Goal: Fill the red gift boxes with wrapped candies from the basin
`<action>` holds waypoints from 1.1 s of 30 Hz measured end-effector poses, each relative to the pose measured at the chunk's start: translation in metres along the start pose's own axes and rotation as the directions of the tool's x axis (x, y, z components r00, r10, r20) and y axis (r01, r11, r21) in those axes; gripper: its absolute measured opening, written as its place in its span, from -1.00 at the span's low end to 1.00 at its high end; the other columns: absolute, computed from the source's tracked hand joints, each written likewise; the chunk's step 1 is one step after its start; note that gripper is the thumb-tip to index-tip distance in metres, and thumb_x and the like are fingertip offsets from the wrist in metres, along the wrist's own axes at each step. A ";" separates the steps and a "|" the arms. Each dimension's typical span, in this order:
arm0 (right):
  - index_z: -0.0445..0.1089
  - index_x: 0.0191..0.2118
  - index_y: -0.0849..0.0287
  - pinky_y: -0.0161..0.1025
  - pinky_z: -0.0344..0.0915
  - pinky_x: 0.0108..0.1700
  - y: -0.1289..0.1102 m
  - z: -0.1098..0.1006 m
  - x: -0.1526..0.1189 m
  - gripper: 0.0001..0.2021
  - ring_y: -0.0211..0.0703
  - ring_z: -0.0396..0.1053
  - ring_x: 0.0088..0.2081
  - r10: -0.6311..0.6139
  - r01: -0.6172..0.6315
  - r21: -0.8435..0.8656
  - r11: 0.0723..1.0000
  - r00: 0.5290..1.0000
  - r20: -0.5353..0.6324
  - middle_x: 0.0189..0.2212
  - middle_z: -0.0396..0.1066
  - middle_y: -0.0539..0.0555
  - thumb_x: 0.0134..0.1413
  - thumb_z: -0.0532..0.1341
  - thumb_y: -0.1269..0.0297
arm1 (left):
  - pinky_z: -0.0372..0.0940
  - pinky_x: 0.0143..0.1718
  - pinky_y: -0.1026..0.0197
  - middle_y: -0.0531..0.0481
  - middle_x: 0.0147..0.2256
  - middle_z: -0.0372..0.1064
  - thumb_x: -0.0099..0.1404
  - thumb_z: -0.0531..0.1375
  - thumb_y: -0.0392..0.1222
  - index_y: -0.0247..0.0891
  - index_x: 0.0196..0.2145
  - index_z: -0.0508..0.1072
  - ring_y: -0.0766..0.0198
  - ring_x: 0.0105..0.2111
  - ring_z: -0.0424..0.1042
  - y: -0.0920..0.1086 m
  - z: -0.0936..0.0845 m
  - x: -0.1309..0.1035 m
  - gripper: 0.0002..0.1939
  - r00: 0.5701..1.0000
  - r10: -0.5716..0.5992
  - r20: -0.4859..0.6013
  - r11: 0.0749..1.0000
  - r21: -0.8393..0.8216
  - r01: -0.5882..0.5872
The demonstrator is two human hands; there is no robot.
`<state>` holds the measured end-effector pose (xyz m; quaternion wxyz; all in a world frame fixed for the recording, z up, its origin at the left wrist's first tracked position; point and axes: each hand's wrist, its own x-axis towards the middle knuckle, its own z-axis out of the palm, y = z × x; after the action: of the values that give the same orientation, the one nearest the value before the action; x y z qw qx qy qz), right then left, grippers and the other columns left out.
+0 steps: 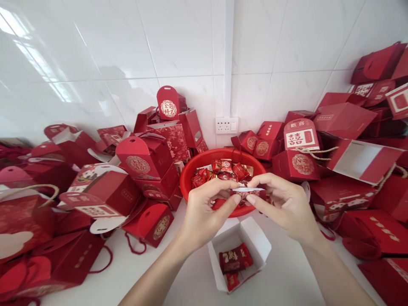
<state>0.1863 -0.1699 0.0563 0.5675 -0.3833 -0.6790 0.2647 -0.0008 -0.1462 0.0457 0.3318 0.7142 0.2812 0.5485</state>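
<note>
My left hand [208, 208] and my right hand [283, 206] pinch a small dark red packet [248, 192] with a white edge between their thumbs and fingers. They hold it over the front rim of a red plastic basket [188, 170], which contains several red wrapped sweets [226, 165]. Below my hands an open box [258, 238] with white inner walls stands on the white table. Inside it lie a dark red wrapped packet [235, 258] and a brighter red one [232, 280].
Red gift boxes are heaped at the left [111, 191] and at the right [344, 195], some with rope or cord handles. Behind the basket, a white socket panel [226, 125] sits on the tiled wall [185, 38].
</note>
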 end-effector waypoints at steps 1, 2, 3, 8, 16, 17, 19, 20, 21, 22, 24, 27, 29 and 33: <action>0.47 -0.25 0.11 -0.31 0.46 -0.32 0.000 0.000 0.000 -0.92 -0.18 0.53 -0.31 0.004 -0.004 -0.004 1.000 1.000 0.001 -0.33 0.54 0.02 0.12 0.32 0.39 | 0.52 -0.25 0.28 -0.06 -0.26 0.60 0.27 0.34 -0.30 -0.24 -0.17 0.62 0.29 -0.36 0.56 0.000 0.000 0.000 -0.84 1.000 0.001 0.001 1.000 0.003 -0.001; 0.46 -0.25 0.11 -0.31 0.45 -0.33 -0.001 0.000 0.000 -0.92 -0.19 0.52 -0.32 0.007 -0.007 -0.005 1.000 1.000 0.003 -0.33 0.54 0.01 0.12 0.32 0.40 | 0.52 -0.25 0.27 -0.06 -0.25 0.60 0.27 0.34 -0.30 -0.24 -0.17 0.63 0.29 -0.35 0.56 0.000 0.000 0.000 -0.84 1.000 0.002 0.002 1.000 0.005 -0.002; 0.46 -0.25 0.11 -0.31 0.45 -0.34 -0.001 0.000 -0.001 -0.92 -0.19 0.52 -0.33 0.008 -0.008 -0.005 1.000 1.000 0.003 -0.34 0.54 0.01 0.12 0.32 0.40 | 0.52 -0.25 0.27 -0.06 -0.25 0.60 0.27 0.34 -0.30 -0.24 -0.17 0.63 0.29 -0.35 0.56 -0.001 0.000 0.000 -0.84 1.000 0.004 0.002 1.000 0.008 -0.004; 0.47 -0.25 0.11 -0.31 0.44 -0.34 0.000 0.000 -0.001 -0.92 -0.21 0.50 -0.35 0.001 -0.001 0.002 1.000 1.000 0.003 -0.32 0.54 0.01 0.12 0.32 0.40 | 0.52 -0.26 0.29 -0.06 -0.26 0.59 0.28 0.34 -0.30 -0.24 -0.18 0.62 0.30 -0.36 0.56 -0.001 -0.001 0.001 -0.86 1.000 0.012 0.001 1.000 0.009 -0.012; 0.47 -0.26 0.12 -0.29 0.47 -0.32 0.001 0.002 -0.001 -0.94 -0.18 0.52 -0.36 0.009 -0.009 0.022 1.000 1.000 -0.007 -0.36 0.55 0.02 0.12 0.33 0.37 | 0.51 -0.30 0.30 -0.05 -0.30 0.59 0.26 0.34 -0.33 -0.27 -0.21 0.62 0.30 -0.38 0.55 0.003 0.000 0.001 -0.87 1.000 0.009 -0.004 1.000 -0.005 -0.009; 0.47 -0.26 0.12 -0.29 0.48 -0.32 0.001 0.003 -0.001 -0.94 -0.18 0.52 -0.36 0.010 -0.009 0.021 1.000 1.000 -0.008 -0.36 0.55 0.02 0.12 0.33 0.36 | 0.51 -0.30 0.30 -0.06 -0.30 0.59 0.26 0.34 -0.33 -0.27 -0.21 0.62 0.30 -0.39 0.55 0.003 0.000 0.002 -0.88 1.000 0.009 -0.003 1.000 -0.001 -0.009; 0.47 -0.27 0.11 -0.28 0.49 -0.32 0.000 0.003 0.000 -0.94 -0.17 0.53 -0.36 0.007 -0.007 0.016 1.000 1.000 -0.009 -0.36 0.56 0.02 0.11 0.33 0.36 | 0.50 -0.30 0.30 -0.06 -0.30 0.59 0.26 0.34 -0.33 -0.27 -0.21 0.62 0.30 -0.39 0.55 0.003 0.001 0.002 -0.88 1.000 0.009 0.000 1.000 0.007 -0.009; 0.47 -0.27 0.11 -0.28 0.49 -0.31 0.000 0.003 0.000 -0.94 -0.17 0.53 -0.36 0.006 -0.006 0.011 1.000 1.000 -0.010 -0.36 0.56 0.02 0.11 0.33 0.36 | 0.50 -0.30 0.30 -0.05 -0.30 0.59 0.26 0.34 -0.33 -0.27 -0.21 0.62 0.31 -0.39 0.55 0.003 0.000 0.002 -0.88 1.000 0.011 0.002 1.000 0.009 -0.011; 0.47 -0.27 0.11 -0.28 0.49 -0.31 0.000 0.003 0.000 -0.94 -0.17 0.53 -0.35 0.004 -0.004 0.007 1.000 1.000 -0.011 -0.36 0.56 0.02 0.11 0.33 0.36 | 0.50 -0.29 0.30 -0.05 -0.30 0.59 0.27 0.33 -0.33 -0.27 -0.21 0.62 0.31 -0.38 0.55 0.003 0.000 0.002 -0.88 1.000 0.012 0.004 1.000 0.010 -0.012; 0.47 -0.27 0.11 -0.28 0.49 -0.30 -0.001 0.002 0.000 -0.94 -0.17 0.53 -0.35 0.003 -0.003 0.004 1.000 1.000 -0.012 -0.36 0.56 0.01 0.11 0.33 0.37 | 0.50 -0.29 0.30 -0.05 -0.29 0.59 0.27 0.33 -0.33 -0.26 -0.21 0.62 0.31 -0.37 0.55 0.003 0.000 0.002 -0.88 1.000 0.013 0.005 1.000 0.010 -0.013; 0.47 -0.28 0.11 -0.29 0.50 -0.29 -0.001 0.002 0.000 -0.94 -0.17 0.53 -0.35 0.001 -0.001 0.003 1.000 1.000 -0.015 -0.36 0.55 0.01 0.10 0.32 0.38 | 0.50 -0.28 0.31 -0.04 -0.29 0.59 0.27 0.33 -0.34 -0.26 -0.21 0.62 0.31 -0.37 0.55 0.002 0.000 0.002 -0.88 1.000 0.013 0.007 1.000 0.006 -0.013; 0.47 -0.28 0.12 -0.30 0.50 -0.28 0.000 0.002 0.000 -0.94 -0.19 0.53 -0.35 0.003 -0.003 0.006 1.000 1.000 -0.016 -0.36 0.55 0.01 0.10 0.32 0.39 | 0.49 -0.28 0.33 -0.03 -0.29 0.59 0.27 0.33 -0.35 -0.25 -0.21 0.62 0.33 -0.37 0.55 0.002 -0.001 0.001 -0.87 1.000 0.013 0.011 1.000 -0.003 -0.013; 0.47 -0.28 0.12 -0.31 0.49 -0.27 0.000 0.002 0.000 -0.93 -0.20 0.53 -0.34 0.001 -0.001 0.009 1.000 1.000 -0.017 -0.35 0.55 0.00 0.09 0.32 0.40 | 0.49 -0.28 0.34 -0.03 -0.29 0.59 0.27 0.33 -0.35 -0.25 -0.21 0.62 0.33 -0.36 0.55 0.002 0.000 0.001 -0.87 1.000 0.014 0.010 1.000 -0.010 -0.014; 0.47 -0.27 0.11 -0.32 0.49 -0.28 0.001 0.002 -0.001 -0.92 -0.20 0.53 -0.33 -0.003 0.003 0.033 0.999 1.000 -0.009 -0.35 0.55 0.00 0.10 0.33 0.40 | 0.51 -0.30 0.33 -0.04 -0.30 0.59 0.25 0.33 -0.35 -0.26 -0.23 0.62 0.32 -0.38 0.56 0.004 0.001 0.002 -0.88 1.000 -0.003 0.004 0.999 -0.034 0.003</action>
<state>0.1845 -0.1699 0.0547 0.5774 -0.3739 -0.6724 0.2732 0.0007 -0.1472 0.0502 0.3455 0.7090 0.2722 0.5512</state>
